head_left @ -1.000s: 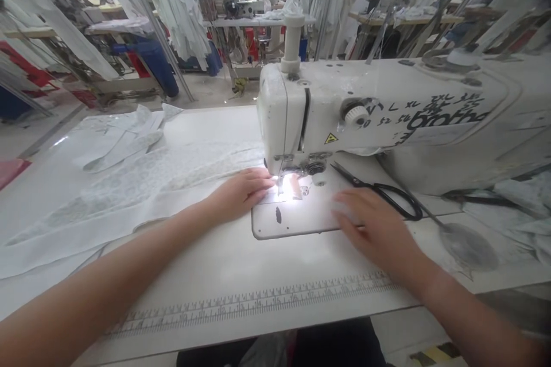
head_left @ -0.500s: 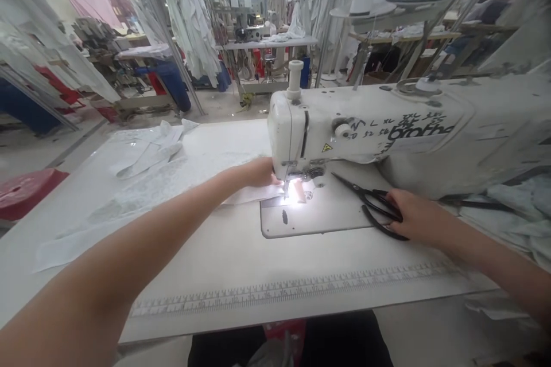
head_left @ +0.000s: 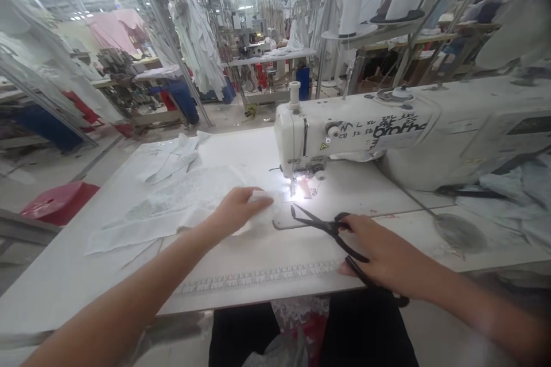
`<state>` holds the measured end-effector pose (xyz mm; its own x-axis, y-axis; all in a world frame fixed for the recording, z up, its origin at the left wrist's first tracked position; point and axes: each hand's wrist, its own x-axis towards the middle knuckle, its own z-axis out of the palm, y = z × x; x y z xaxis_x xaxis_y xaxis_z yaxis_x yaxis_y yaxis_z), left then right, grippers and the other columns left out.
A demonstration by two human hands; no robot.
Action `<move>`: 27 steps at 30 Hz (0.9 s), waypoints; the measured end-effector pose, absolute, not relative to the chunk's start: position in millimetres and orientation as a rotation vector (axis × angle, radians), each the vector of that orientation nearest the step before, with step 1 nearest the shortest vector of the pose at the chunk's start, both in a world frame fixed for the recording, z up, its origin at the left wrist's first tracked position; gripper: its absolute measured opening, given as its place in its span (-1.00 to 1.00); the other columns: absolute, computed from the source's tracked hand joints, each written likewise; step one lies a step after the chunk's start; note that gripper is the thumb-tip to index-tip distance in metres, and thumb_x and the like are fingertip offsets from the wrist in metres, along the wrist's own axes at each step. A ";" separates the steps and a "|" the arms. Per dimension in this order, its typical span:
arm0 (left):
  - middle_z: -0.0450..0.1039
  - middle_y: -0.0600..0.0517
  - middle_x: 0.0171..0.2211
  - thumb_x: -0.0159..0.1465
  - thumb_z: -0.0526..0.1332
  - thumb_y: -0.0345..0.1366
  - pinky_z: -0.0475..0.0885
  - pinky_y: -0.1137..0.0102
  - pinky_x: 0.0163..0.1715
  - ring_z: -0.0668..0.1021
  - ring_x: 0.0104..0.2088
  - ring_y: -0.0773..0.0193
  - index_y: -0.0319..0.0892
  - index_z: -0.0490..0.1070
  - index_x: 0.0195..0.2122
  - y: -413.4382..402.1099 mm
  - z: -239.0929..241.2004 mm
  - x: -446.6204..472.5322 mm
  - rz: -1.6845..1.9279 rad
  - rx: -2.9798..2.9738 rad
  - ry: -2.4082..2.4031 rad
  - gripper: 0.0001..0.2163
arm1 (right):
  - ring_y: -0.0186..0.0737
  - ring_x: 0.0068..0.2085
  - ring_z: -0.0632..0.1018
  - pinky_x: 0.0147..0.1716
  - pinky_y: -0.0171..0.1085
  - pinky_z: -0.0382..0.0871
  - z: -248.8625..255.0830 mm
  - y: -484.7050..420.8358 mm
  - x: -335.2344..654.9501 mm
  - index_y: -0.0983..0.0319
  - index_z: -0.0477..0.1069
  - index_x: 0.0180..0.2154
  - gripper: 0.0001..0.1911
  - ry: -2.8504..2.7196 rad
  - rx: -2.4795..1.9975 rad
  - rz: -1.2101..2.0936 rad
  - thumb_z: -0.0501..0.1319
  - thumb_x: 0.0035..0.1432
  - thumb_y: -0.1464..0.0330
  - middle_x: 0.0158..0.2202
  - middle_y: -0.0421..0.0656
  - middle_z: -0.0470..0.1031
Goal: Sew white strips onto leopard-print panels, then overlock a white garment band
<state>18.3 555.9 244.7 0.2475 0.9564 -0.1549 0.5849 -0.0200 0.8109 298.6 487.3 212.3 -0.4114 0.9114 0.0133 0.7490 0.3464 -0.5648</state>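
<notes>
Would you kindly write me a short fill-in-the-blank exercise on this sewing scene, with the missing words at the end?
1. The right hand holds a pair of black ____.
2. The colour of the fabric in the left hand is ____.
3. The yellow warning label on the sewing machine is shaped like a ____.

Missing words: scissors; white; triangle.

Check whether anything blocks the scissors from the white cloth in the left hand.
Nothing visible does. The right hand holds the scissors with their blades toward the white cloth in the left hand; the sewing machine's head stands beyond, not between them.
</notes>
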 end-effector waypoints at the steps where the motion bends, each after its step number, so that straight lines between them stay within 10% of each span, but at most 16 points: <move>1: 0.46 0.05 -0.51 0.10 0.19 -0.03 0.35 0.42 -0.51 0.48 -0.51 0.29 -0.18 0.43 -0.39 539.2 248.2 14.7 0.640 1.566 1.395 -0.72 | -0.03 -0.18 0.44 -0.32 -0.18 0.38 212.0 483.7 290.2 0.16 0.22 -0.12 -0.55 -2.281 -1.448 0.722 0.24 -0.02 0.12 -0.15 -0.09 0.37; 17: 0.40 0.08 -0.50 0.08 0.26 -0.14 0.25 0.50 -0.50 0.39 -0.51 0.39 -0.18 0.45 -0.35 461.0 240.7 30.3 0.737 1.349 1.145 -0.79 | -0.28 -0.51 0.29 -0.55 -0.32 0.11 205.7 430.7 248.8 0.19 0.02 -0.55 -0.59 -2.196 -1.403 0.778 0.22 0.01 0.14 -0.53 -0.27 0.26; 27: 0.25 0.12 -0.57 0.12 0.18 -0.05 0.14 0.52 -0.56 0.26 -0.58 0.44 -0.20 0.39 -0.33 470.3 229.5 29.1 0.542 1.544 1.183 -0.71 | -0.25 -0.42 0.33 -0.48 -0.31 0.12 205.4 424.7 259.1 0.19 0.07 -0.46 -0.65 -2.201 -1.509 0.779 0.24 -0.01 0.18 -0.42 -0.24 0.30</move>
